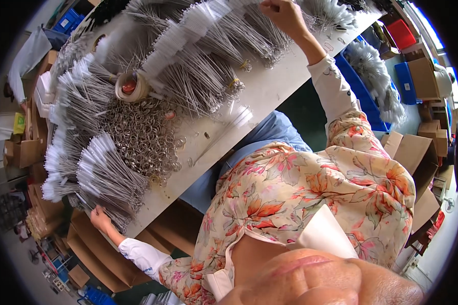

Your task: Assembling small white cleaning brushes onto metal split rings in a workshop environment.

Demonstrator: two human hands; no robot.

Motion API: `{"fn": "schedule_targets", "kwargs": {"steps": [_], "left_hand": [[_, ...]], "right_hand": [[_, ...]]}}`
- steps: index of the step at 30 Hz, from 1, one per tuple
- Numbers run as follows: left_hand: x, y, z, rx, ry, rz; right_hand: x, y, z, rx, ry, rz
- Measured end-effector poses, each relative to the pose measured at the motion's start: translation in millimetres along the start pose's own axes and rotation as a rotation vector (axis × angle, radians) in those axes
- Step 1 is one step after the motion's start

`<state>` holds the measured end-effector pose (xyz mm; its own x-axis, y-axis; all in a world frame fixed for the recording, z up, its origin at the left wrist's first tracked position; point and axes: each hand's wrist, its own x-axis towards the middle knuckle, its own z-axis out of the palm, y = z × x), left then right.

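My left hand (101, 219) is at the near left corner of the table, its fingers curled in against a bundle of thin wire brushes (109, 173) with white bristle heads and looped wire ends. Whatever it may grip is hidden. My right hand (281, 14) is raised over the far right part of the table, fingers closed, by more bundled wire brushes (229, 30). I cannot make out anything in it. Between the hands lies a heap of small metal rings (140, 134). A few loose brushes (226, 131) rest near the table's front edge.
A pale round tub (131, 87) with something red inside stands behind the rings. More brush bundles cover the table (267, 94). A blue crate (359, 94) of white brushes is at the right. Cardboard boxes (99, 249) sit below the left corner. Another person (25, 63) is at the far left.
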<state>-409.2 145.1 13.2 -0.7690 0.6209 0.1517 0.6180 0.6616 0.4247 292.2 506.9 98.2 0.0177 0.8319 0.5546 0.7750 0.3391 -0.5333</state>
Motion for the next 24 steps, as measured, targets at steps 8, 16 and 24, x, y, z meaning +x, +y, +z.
{"fn": "schedule_targets", "kwargs": {"steps": [8, 16, 24], "left_hand": [[-2.0, 32.4, -19.2, -0.037, -0.220, -0.256], [-2.7, 24.3, -38.9, -0.073, -0.209, -0.227], [-56.2, 64.5, -71.7, -0.969, -0.333, -0.408]], "right_hand": [[12.8, 2.1, 34.1, -0.375, -0.153, -0.019], [36.2, 14.6, 14.8, 0.134, -0.006, -0.012], [99.4, 145.4, -75.3, 0.509, 0.335, 0.286]]}}
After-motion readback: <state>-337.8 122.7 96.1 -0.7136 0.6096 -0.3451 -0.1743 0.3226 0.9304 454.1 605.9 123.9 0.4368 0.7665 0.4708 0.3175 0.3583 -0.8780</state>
